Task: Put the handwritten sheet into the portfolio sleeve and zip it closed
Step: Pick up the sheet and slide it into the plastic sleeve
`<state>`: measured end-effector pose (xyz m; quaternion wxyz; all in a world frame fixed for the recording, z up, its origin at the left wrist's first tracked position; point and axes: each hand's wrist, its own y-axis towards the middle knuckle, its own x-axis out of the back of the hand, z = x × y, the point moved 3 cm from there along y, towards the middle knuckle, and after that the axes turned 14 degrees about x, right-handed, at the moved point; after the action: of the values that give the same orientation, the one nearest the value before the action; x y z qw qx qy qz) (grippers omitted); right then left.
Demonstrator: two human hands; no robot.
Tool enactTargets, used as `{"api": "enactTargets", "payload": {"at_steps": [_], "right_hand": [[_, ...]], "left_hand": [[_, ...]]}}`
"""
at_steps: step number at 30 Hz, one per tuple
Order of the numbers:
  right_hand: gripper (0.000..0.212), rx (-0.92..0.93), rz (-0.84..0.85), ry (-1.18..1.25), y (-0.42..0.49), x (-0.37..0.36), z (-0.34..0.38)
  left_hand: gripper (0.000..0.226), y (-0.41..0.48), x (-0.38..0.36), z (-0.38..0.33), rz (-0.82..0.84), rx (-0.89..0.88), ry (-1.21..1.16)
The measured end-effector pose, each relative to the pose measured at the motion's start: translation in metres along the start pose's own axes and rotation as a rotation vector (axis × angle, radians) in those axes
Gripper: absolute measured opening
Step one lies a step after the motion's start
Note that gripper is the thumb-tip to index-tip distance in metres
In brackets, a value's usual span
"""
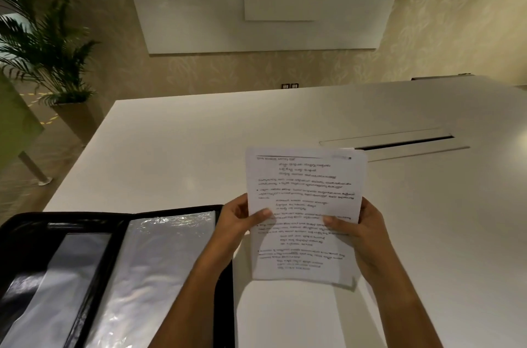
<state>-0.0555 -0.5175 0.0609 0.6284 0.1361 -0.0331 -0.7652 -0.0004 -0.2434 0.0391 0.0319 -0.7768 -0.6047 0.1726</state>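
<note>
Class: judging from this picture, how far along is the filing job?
Done: the black zip portfolio lies open, clear plastic sleeve exposed. In hand: both the left hand and right hand hold the white handwritten sheet above the white table. Left: sleeving and zipping.

You have two hands, left (239,219) and right (362,229), one handwritten sheet (305,213), one open portfolio (114,276), one tabletop (199,148), one potted plant (42,42).

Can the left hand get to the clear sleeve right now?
Probably not yet: the left hand grips the handwritten sheet. The clear sleeve lies open beside it, nothing between.
</note>
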Motion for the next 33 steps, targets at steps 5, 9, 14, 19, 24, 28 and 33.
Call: {"api": "enactTargets", "payload": {"at_steps": [5, 9, 14, 19, 24, 28, 33], "right_hand": [[0.054, 0.107, -0.019, 0.044, -0.007, -0.023, 0.001], [0.047, 0.116, -0.072, 0.053, -0.025, -0.033, -0.018], [0.033, 0.101, -0.125, -0.003, -0.034, -0.038, -0.036], [0.017, 0.129, -0.141, -0.085, -0.024, -0.051, -0.031], [0.024, 0.149, -0.019, -0.061, -0.009, -0.085, -0.019], [0.033, 0.096, 0.036, 0.016, 0.002, -0.119, -0.024], [0.036, 0.105, 0.044, 0.149, 0.008, -0.158, -0.028]], "left_hand": [[0.043, -0.016, -0.002, -0.013, -0.020, -0.087, 0.013], [0.036, -0.018, -0.006, 0.010, -0.087, -0.106, -0.007], [0.026, -0.025, -0.011, 0.020, -0.180, -0.177, 0.014], [0.022, -0.029, 0.006, -0.006, -0.153, -0.283, 0.088], [0.018, -0.028, 0.047, -0.037, -0.161, -0.169, 0.181], [0.024, -0.027, 0.082, -0.055, -0.183, -0.094, 0.290], [0.052, -0.026, 0.141, -0.069, -0.130, -0.049, 0.242]]}}
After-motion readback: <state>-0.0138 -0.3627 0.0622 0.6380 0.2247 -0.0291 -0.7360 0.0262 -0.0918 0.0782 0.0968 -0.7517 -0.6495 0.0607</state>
